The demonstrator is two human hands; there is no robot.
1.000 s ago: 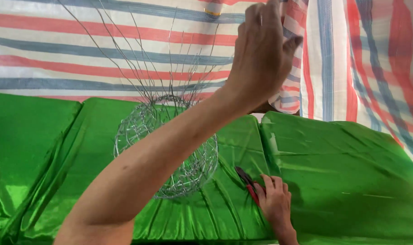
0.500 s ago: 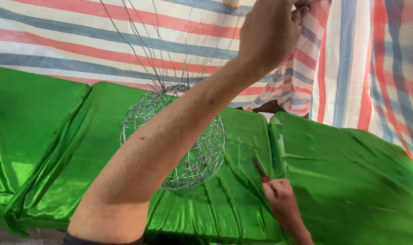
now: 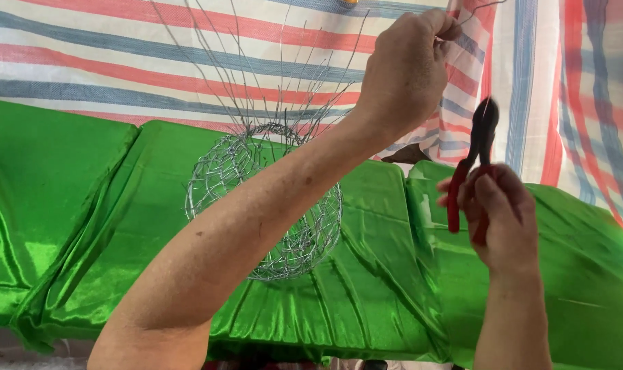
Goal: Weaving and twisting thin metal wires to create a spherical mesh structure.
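A right hand at four o'clock grips red-handled black-nosed pliers, nose up beside a thin grey wire strand. At centre, a round woven grey wire-mesh basket rests on shiny green satin cloth over the bench; nothing shows inside it, and loose wire ends rise from its rim. At one o'clock, the left hand pinches a strand taut. A cut wire could likely whip back; beyond hangs a striped tarpaulin.

Left hand raised, pinched; right hand gripping
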